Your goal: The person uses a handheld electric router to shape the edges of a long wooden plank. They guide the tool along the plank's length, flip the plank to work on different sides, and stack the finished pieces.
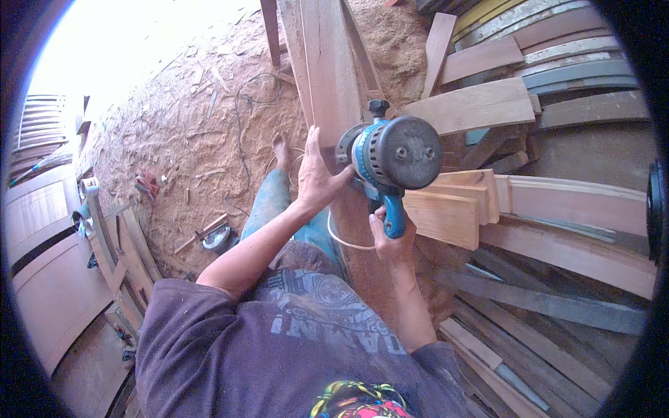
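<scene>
A blue power router (pixel 380 153) with a round black motor cap stands on a long wooden board (pixel 333 76). My right hand (pixel 395 233) is wrapped round the router's near blue handle. A black knob (pixel 378 106) sticks out on the tool's far side. My left hand (pixel 320 175) lies along the board's left edge, fingers stretched forward. Its thumb reaches toward the router's base and seems to touch it. A pale cord (pixel 341 240) loops below the router, between my hands. The bit and the wood under the router are hidden.
Wood shavings (pixel 202 132) cover the ground, with a dark cord (pixel 240 115) across them. Short pale boards (pixel 446 216) and stacked planks (pixel 571 258) crowd the right. Panels (pixel 63 299) and wooden frames (pixel 129 251) lean at left. My bare foot (pixel 281 150) rests left of the board.
</scene>
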`<state>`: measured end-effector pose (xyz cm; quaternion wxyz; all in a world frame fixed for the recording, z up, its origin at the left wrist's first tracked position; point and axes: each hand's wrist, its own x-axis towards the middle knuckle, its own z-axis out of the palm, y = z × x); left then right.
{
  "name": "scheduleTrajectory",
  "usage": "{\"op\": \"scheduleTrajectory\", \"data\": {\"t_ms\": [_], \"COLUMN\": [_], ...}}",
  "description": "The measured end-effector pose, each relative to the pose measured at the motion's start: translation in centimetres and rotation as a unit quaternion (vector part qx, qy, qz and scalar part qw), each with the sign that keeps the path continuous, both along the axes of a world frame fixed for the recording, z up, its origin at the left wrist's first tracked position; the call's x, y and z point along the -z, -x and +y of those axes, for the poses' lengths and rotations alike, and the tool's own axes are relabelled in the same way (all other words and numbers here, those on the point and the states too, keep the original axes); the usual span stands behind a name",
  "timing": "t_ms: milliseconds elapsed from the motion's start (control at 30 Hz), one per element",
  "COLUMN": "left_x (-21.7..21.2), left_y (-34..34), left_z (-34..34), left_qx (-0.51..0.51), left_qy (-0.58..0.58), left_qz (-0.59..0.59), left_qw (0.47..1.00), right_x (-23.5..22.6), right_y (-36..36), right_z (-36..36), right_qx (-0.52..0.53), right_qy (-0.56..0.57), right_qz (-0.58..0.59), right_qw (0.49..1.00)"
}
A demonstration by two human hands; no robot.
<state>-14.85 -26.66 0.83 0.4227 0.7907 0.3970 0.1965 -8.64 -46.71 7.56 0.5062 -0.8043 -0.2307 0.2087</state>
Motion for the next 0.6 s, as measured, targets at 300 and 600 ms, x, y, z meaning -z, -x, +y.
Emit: {"op": "scheduleTrajectory", "data": {"t_ms": [300, 600], "left_x": [2.1, 5.8], "left_y": [-5.4, -11.0], "left_z": [12.3, 14.4], "left_qx": [-0.038, -0.078], "left_qy": [-0.021, -0.041], "left_qz": [-0.069, -0.072], "left_qw": [0.997, 0.994], "right_x": [-1.0, -1.2], "right_y": [-0.2, -1.2], "right_z": [-0.8, -0.5], "right_qx": [0.024, -0.022], "right_qy": [-0.011, 0.055], "right_qz": [0.035, -0.017], "right_qw": [0.999, 0.998]}}
